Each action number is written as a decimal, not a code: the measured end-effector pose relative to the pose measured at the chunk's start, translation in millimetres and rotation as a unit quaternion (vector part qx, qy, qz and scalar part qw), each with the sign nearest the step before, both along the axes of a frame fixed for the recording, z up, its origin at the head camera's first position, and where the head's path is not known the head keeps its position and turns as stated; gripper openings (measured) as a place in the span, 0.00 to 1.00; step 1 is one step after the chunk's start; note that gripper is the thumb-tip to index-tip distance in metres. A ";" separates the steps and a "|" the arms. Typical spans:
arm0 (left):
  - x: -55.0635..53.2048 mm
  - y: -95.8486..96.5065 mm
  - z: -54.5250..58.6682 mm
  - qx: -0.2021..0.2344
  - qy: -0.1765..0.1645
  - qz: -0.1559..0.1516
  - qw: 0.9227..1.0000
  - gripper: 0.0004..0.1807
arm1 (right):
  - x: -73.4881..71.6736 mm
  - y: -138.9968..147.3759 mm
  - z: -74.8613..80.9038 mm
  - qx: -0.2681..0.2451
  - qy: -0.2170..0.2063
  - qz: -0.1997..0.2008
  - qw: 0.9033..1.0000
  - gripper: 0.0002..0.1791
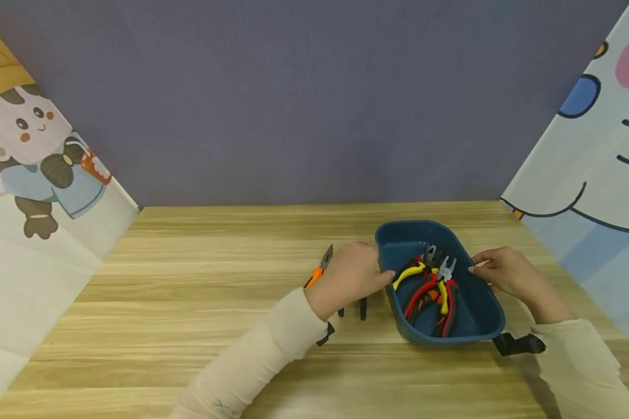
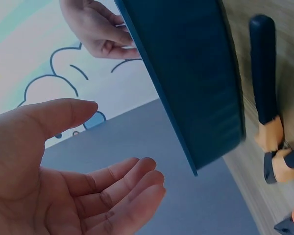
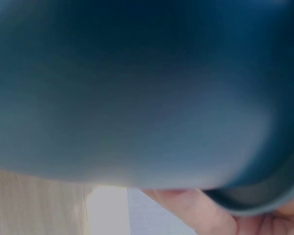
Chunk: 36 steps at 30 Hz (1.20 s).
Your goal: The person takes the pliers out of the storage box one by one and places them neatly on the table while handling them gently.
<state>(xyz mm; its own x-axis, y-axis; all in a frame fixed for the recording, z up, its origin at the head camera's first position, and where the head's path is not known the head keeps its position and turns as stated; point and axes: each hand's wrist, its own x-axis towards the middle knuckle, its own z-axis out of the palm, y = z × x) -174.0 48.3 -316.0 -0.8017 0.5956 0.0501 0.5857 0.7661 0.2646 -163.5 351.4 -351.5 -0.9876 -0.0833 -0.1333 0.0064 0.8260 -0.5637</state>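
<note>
A dark blue plastic basin (image 1: 482,308) stands on the right part of the table with several pliers (image 1: 430,291) inside, their grips red and black or yellow and black. My right hand (image 1: 508,276) pinches the basin's right rim; in the right wrist view its fingers (image 3: 201,210) show at the edge, partly hidden by the wall. By the opposite rim is my left hand (image 1: 348,276). The left wrist view shows that hand (image 2: 63,181) with thumb and fingers spread apart, a gap between them and the basin (image 2: 196,88).
Pliers with orange and black grips (image 1: 314,276) lie on the wooden table (image 1: 188,302) beneath and beside the left hand, partly covered by it. More black handles (image 2: 263,68) lie close to the basin's left side. A grey panel (image 1: 314,105) rises behind the table, with printed side panels.
</note>
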 end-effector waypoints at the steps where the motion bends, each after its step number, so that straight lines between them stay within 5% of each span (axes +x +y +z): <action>1: 0.9 1.5 0.2 -0.005 0.004 -0.002 1.000 0.20 | 0.1 0.0 0.1 -0.001 -0.001 0.000 1.000 0.22; 16: 6.4 16.3 0.4 -0.038 0.032 -0.008 0.999 0.35 | -0.4 0.0 -0.7 0.004 0.009 0.005 1.000 0.22; 22: 9.2 21.0 -2.1 -0.047 0.058 -0.014 0.997 0.30 | -0.1 0.5 -2.3 -0.001 0.009 0.002 1.000 0.21; 36: 13.7 38.0 -6.3 -0.059 0.040 -0.022 0.997 0.27 | 0.2 -0.3 -1.8 0.014 0.022 0.011 1.000 0.22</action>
